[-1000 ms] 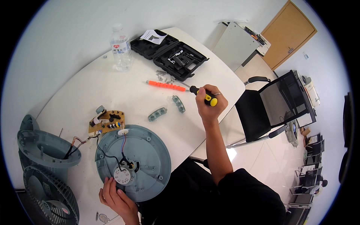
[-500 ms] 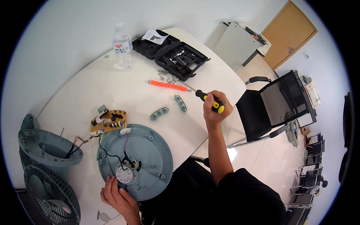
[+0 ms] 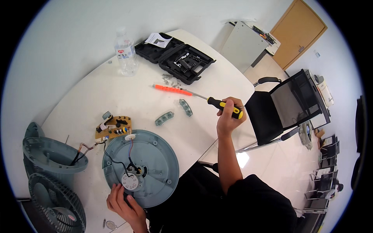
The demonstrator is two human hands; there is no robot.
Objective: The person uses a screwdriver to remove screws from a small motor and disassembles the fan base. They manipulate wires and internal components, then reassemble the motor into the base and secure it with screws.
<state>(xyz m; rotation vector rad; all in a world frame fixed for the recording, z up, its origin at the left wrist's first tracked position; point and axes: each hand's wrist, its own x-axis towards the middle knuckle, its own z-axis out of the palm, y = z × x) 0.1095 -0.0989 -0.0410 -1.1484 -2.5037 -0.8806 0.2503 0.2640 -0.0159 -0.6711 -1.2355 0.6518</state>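
Note:
My right hand (image 3: 230,118) is closed around the black-and-yellow handle of a screwdriver (image 3: 216,102), held over the table's right side. Its shaft points left, and its tip appears beside or over an orange flexible bit extension (image 3: 171,89). My left hand (image 3: 126,205) lies with fingers stretched on the near left edge of a round grey-green fan base (image 3: 161,163), by a white round motor (image 3: 130,181). Wires run from the base to a brown circuit board (image 3: 113,128) and the fan housing (image 3: 54,155). Two small curved grey pieces (image 3: 164,118) (image 3: 186,107) lie beyond the base.
Loose screws (image 3: 171,80) lie beside an open black tool case (image 3: 182,64). A clear plastic bottle (image 3: 126,58) stands near the wall. The fan's grille part (image 3: 58,204) sits at the near left. A black chair (image 3: 268,112) is to the right of the table (image 3: 93,89).
My right hand and the screwdriver have moved slightly right and back toward me. My left hand stays on the base. The whole view has shifted a little.

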